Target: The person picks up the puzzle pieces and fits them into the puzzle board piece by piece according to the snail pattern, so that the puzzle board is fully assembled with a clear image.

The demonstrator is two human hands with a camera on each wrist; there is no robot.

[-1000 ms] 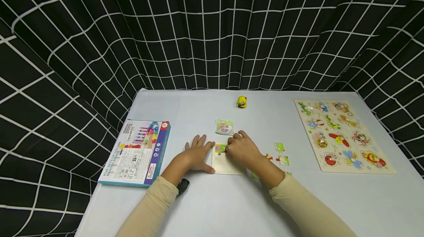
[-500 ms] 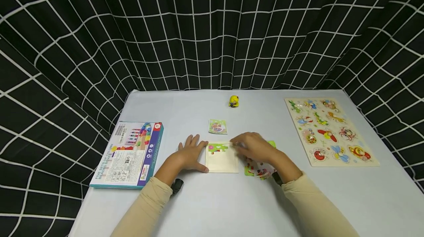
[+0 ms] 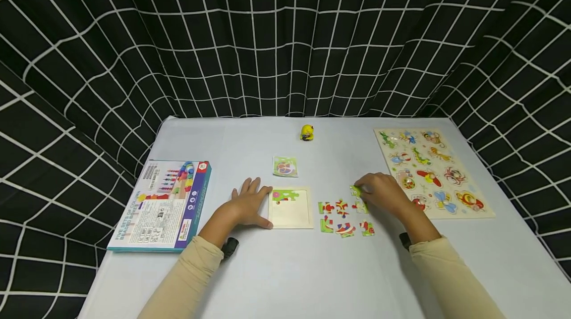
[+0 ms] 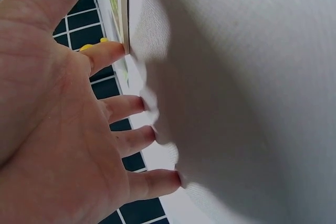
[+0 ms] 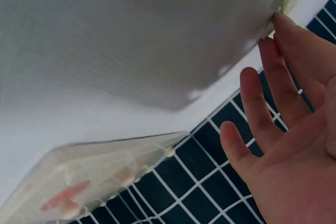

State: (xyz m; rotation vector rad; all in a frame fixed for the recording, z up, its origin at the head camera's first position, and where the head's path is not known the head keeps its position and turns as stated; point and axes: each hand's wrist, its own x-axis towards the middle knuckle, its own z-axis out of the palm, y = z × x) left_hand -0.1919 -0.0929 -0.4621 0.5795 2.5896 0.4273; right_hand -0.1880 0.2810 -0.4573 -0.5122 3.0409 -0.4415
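Observation:
My left hand (image 3: 247,208) lies with spread, straight fingers at the left side of a square wooden puzzle tray (image 3: 290,216). Its thumb and index finger touch the tray's edge, as the left wrist view also shows at the tray rim (image 4: 125,14). Joined green pieces (image 3: 285,194) with a pink flower fill the tray's upper left. My right hand (image 3: 385,194) pinches a green jigsaw piece (image 3: 355,191) between thumb and index finger, at the top right of the loose pieces. Several red, white and green loose pieces (image 3: 345,230) lie right of the tray.
A small picture card (image 3: 285,166) lies beyond the tray, with a yellow toy figure (image 3: 307,132) farther back. A boxed bead set (image 3: 160,205) is at the left. A wooden insect puzzle board (image 3: 430,173) lies on the right. Black gridded cloth (image 3: 276,36) surrounds the white table.
My right hand has left the tray's top edge, moved right and taken hold of a loose green jigsaw piece. My left hand stays at the tray. The head view has shifted slightly.

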